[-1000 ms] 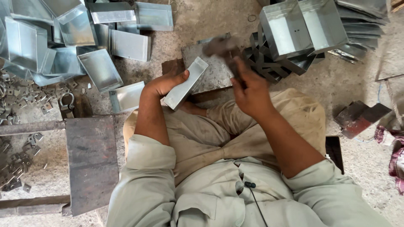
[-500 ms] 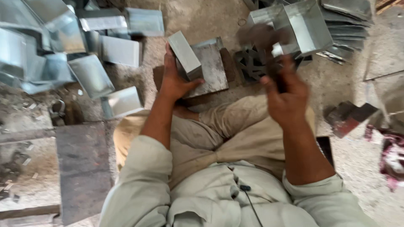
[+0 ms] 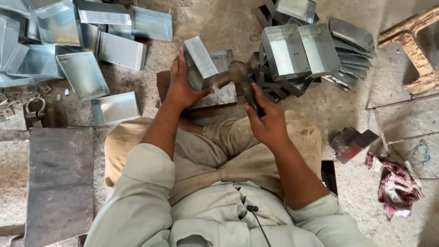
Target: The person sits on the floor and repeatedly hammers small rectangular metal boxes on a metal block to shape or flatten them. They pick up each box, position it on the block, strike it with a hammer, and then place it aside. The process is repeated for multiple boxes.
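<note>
Seated cross-legged on the floor [image 3: 219,18], viewed from above. Left hand [image 3: 183,89] closed around a folded sheet-metal tray [image 3: 200,59], grip on its near end and underside, tray tilted with its flat back facing up. Tray resting against a thick steel block [image 3: 222,93] lying on the floor just ahead of the knees. Right hand [image 3: 267,121] wrapped tight around the handle of a hammer [image 3: 240,75], grip fully closed; hammer head blurred, just beside the right end of the held tray, contact not resolvable.

To the left on the floor: loose heap of finished trays [image 3: 68,50], open sides up or leaning on one another. To the right, beyond the hammer: stack of trays [image 3: 304,50] with two lying open side up on top, dark folded pieces under them. Flat dark metal plate [image 3: 59,183] beside the left knee. Small shackle-shaped fitting [image 3: 34,110] near the plate's far corner. Crumpled red cloth [image 3: 395,187] at far right, well apart from the hands. Wooden frame [image 3: 418,45] at upper right corner.
</note>
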